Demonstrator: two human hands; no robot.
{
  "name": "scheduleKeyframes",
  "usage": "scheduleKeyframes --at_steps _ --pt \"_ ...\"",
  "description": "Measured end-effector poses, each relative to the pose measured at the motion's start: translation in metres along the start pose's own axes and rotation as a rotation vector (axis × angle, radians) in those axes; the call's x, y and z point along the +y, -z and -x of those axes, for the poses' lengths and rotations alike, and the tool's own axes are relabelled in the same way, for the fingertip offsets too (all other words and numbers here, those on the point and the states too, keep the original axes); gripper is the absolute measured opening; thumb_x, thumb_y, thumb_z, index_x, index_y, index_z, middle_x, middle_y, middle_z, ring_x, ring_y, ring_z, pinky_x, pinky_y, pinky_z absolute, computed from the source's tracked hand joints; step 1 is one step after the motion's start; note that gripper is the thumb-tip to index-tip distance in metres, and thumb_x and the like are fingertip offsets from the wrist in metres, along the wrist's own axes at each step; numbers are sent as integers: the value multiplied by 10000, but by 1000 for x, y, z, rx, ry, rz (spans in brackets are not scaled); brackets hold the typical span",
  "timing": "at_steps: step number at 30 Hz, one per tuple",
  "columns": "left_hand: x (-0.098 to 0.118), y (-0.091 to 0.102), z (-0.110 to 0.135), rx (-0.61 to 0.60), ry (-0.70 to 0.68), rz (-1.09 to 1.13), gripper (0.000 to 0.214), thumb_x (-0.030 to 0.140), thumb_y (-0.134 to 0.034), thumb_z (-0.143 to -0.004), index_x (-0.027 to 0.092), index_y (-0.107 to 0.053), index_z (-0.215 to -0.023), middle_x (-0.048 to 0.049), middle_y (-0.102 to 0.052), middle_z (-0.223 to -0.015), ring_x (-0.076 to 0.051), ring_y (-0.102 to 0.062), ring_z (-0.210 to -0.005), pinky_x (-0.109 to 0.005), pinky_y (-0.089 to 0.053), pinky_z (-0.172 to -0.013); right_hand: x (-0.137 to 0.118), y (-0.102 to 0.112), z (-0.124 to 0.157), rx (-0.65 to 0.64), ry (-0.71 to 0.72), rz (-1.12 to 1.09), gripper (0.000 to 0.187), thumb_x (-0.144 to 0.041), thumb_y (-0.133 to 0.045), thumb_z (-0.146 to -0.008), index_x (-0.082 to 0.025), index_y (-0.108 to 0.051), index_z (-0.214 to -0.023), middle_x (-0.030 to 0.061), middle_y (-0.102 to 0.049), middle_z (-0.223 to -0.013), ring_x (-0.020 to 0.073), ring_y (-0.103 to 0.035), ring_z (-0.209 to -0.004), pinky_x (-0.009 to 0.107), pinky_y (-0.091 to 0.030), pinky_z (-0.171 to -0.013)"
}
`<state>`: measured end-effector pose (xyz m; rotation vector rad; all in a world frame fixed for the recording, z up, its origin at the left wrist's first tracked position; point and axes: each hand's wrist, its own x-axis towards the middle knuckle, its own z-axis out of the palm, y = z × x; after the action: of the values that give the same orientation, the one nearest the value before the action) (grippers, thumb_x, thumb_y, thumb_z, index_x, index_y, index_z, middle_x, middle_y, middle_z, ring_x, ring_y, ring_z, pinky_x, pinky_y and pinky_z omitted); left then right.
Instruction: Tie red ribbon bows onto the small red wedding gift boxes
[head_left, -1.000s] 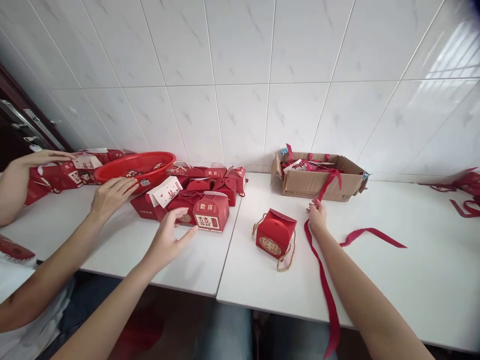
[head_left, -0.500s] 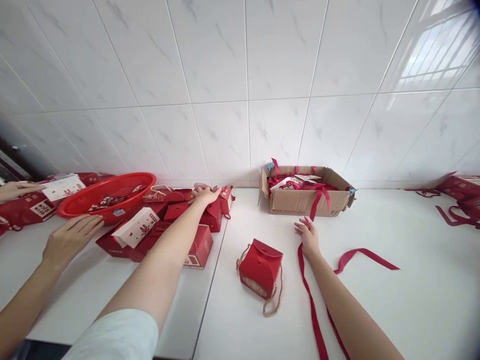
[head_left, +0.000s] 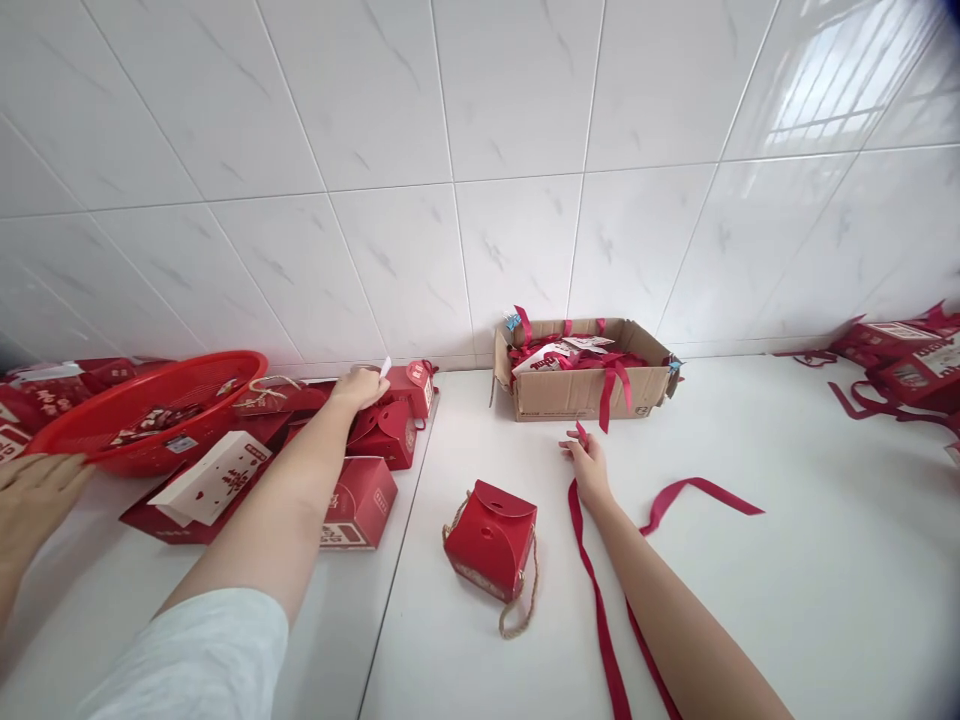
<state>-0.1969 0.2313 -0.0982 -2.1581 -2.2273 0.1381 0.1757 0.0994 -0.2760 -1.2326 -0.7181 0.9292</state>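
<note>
Red ribbon (head_left: pixel 598 597) trailed down the near part of the white table (head_left: pixel 750 610) and out of my view, its upper end up in the right hand (head_left: pixel 585 465). Another stretch of it showed beyond that forearm; I could not tell whether it was all one strip. Just left of the ribbon sat the red gift box with the twisted-rope handle (head_left: pixel 491 535), shut, with neither hand on it.

Farther in, the right hand pinched the ribbon, a short tip poking up between the fingers, much as a second earlier. What had changed was on the other side: the left hand (head_left: pixel 360 388) had gone from the air above the nearest printed box (head_left: pixel 361 505) to the back of the cluster, beyond the dark red box with the folded flap (head_left: pixel 385 435). Its fingers looked curled, with a white edge (head_left: pixel 385 367) sticking out past them; I could not tell whether they gripped it. As I judged it, the hands now had separate jobs, one keeping the ribbon, the other busy among the boxes.

A co-worker's hand (head_left: pixel 41 490) lay by the red plastic basket (head_left: pixel 139 460). Farthest off, before the tiled wall (head_left: pixel 517 90), stood the cardboard carton (head_left: pixel 585 397) of ribbons and cards.
</note>
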Motion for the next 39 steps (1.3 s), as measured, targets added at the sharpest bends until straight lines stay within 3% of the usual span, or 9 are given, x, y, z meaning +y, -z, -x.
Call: scheduleKeyframes --at_steps 7,13,18,23,26,29,33,36,39 --pt "52 46 -43 112 -31 -26 510 389 -350 -852 38 -657 -1059 -258 -650 -1077 -378 -604 -1034 -401 -460 -845 -3 0 1 14 4 33 216 -311 -554 -687 -208 -571 -876 49 -648 -898 201 -636 -831 336 -498 -760" --pt "139 8 -64 58 -160 43 352 382 -502 -908 108 -598 -1107 -128 -618 -1119 -233 -604 -1005 -416 -492 -866 -6 -1 0 3 19 53 195 -285 -533 -692 -209 -562 -870 40 -654 -818 200 -636 -771 337 -495 -732" --pt "164 -8 -69 54 -247 149 328 395 -511 -909 148 -582 -1114 -92 -612 -1104 -193 -606 -960 -385 -511 -835 -10 -1 0 -6 17 70 177 -282 -532 -691 -217 -547 -855 56 -659 -904 203 -642 -774 325 -499 -683" --pt "146 11 -62 54 -283 243 577 635 -370 -864 142 -629 -1018 -107 -685 -984 -218 -648 -849 -287 -502 -699 -10 0 1 -4 13 74 162 -281 -533 -690 -218 -545 -839 47 -664 -841 209 -639 -774 327 -489 -686" --pt "126 31 -50 60 -305 250 592 661 -409 -814 165 -610 -1067 -103 -658 -1130 -231 -629 -963 -269 -484 -759 -8 1 0 3 15 70 172 -290 -541 -683 -217 -553 -839 35 -660 -786 209 -638 -766 335 -488 -711" --pt "95 59 -33 44 -301 217 618 658 -469 -767 166 -587 -1122 -119 -605 -1239 -258 -574 -1086 -293 -448 -862 -5 0 0 13 13 66 197 -302 -541 -680 -214 -552 -855 29 -651 -754 211 -638 -774 347 -491 -744" --pt "36 88 7 -168 -207 110 658 689 -511 -707 175 -619 -1103 -126 -623 -1218 -291 -583 -1066 -333 -443 -865 -2 0 0 16 2 62 214 -307 -539 -662 -208 -549 -851 28 -641 -769 201 -639 -770 347 -497 -759" --pt "-7 90 42 -245 -99 45 759 743 -464 -697 186 -574 -1200 -136 -569 -1300 -312 -559 -1118 -343 -445 -877 -1 1 0 17 -3 62 223 -303 -538 -654 -205 -554 -852 27 -640 -763 197 -639 -764 348 -498 -769" --pt "-33 72 73 -171 -81 102 817 761 -443 -703 217 -498 -1310 -133 -521 -1359 -305 -537 -1169 -351 -435 -930 0 2 0 19 -2 61 214 -293 -542 -652 -206 -557 -847 27 -643 -764 198 -643 -765 351 -501 -776"
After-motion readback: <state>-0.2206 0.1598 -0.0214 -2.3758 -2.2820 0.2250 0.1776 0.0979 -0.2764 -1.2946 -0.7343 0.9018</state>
